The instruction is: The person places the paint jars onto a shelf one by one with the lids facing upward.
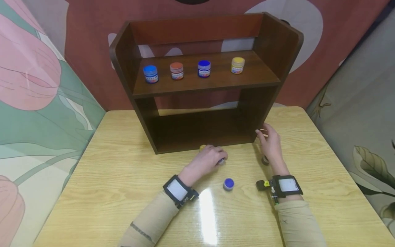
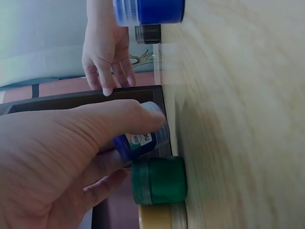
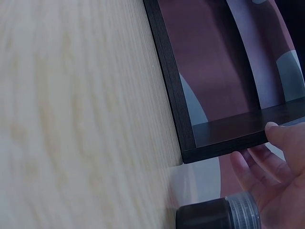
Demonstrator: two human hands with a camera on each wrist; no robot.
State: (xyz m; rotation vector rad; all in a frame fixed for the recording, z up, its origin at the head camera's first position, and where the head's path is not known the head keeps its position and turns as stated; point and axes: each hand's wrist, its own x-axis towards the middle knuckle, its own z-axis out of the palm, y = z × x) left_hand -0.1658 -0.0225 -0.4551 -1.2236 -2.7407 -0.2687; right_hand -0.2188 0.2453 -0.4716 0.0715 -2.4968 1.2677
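My left hand (image 1: 205, 161) pinches a small tilted paint jar (image 2: 136, 143), deep blue with a white label, low over the table by the shelf's front. Right beside that jar in the left wrist view stand a green jar (image 2: 164, 180) and a yellow jar (image 2: 157, 217). My right hand (image 1: 271, 144) is at the lower right side of the dark wooden shelf (image 1: 206, 88). Its thumb touches the front edge of the side panel; the other fingers lie loosely along the outside. Beneath that hand sits a black jar (image 3: 205, 214), mostly hidden in the head view.
On the upper board stand a light blue jar (image 1: 150, 74), a red jar (image 1: 177, 71), a dark blue jar (image 1: 204, 69) and a yellow-lidded jar (image 1: 237, 65). Another blue-lidded jar (image 1: 228, 184) is on the wooden table (image 1: 102, 192) between my forearms. Patterned cloth hangs around the table.
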